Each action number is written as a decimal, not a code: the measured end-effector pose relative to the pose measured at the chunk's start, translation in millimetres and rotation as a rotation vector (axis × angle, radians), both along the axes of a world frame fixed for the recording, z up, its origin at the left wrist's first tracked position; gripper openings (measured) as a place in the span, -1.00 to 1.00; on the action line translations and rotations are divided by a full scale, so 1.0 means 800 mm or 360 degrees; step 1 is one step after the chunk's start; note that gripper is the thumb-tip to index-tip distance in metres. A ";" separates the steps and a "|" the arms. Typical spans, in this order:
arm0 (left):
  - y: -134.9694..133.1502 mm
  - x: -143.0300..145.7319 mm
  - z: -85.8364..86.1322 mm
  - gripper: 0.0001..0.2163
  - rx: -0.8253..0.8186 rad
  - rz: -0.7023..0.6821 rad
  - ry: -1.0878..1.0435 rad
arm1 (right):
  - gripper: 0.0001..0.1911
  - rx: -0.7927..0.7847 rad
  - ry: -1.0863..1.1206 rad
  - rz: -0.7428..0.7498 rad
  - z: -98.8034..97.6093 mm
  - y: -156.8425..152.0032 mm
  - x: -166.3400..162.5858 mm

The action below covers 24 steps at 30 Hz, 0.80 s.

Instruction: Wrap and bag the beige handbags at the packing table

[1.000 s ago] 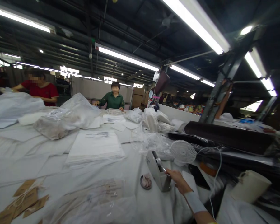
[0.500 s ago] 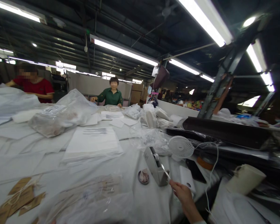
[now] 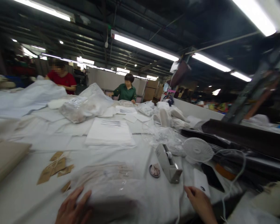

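Note:
My left hand (image 3: 72, 210) lies flat with fingers spread on the near left edge of a clear plastic bag (image 3: 107, 189) with something pale inside it, lying on the white-covered table (image 3: 37, 183). My right hand (image 3: 199, 202) hovers at the bottom right, just below a white power bank (image 3: 201, 186) and to the right of a grey tape dispenser (image 3: 169, 163). Whether its fingers pinch a strip of tape cannot be made out in the blur.
A small white fan (image 3: 198, 150) and its cable stand right of the dispenser, a small round tin (image 3: 154, 170) left of it. Brown paper tags (image 3: 53, 168) lie at left. Stacked white sheets (image 3: 109, 135) and plastic bags fill the middle. Two people (image 3: 127, 90) work at the far side.
My right hand has drawn back from the tape dispenser toward me. My left hand has come into view on the plastic bag. The view has swung left and down.

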<state>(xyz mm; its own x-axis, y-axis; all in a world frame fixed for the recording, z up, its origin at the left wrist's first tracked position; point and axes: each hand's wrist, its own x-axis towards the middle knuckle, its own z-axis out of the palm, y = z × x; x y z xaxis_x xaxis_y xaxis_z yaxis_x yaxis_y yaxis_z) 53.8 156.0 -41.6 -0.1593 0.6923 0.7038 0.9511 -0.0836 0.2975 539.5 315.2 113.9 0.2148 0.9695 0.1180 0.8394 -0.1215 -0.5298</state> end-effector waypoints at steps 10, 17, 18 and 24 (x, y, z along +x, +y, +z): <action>-0.020 0.016 0.073 -0.50 -0.0344 0.0048 -0.0017 | -0.67 -0.0477 -0.0181 0.2365 0.192 -0.052 -0.314; -0.017 0.015 0.073 -0.45 -0.0299 0.0022 -0.0043 | -0.82 -0.0476 -0.0935 0.2832 0.145 -0.015 -0.467; -0.017 0.014 0.072 -0.44 -0.0300 0.0023 -0.0035 | -0.81 -0.0446 -0.1014 0.2814 0.135 -0.011 -0.479; -0.021 0.015 0.070 -0.39 -0.0234 0.0019 -0.0052 | -0.78 -0.0305 -0.1293 0.2680 0.104 -0.002 -0.506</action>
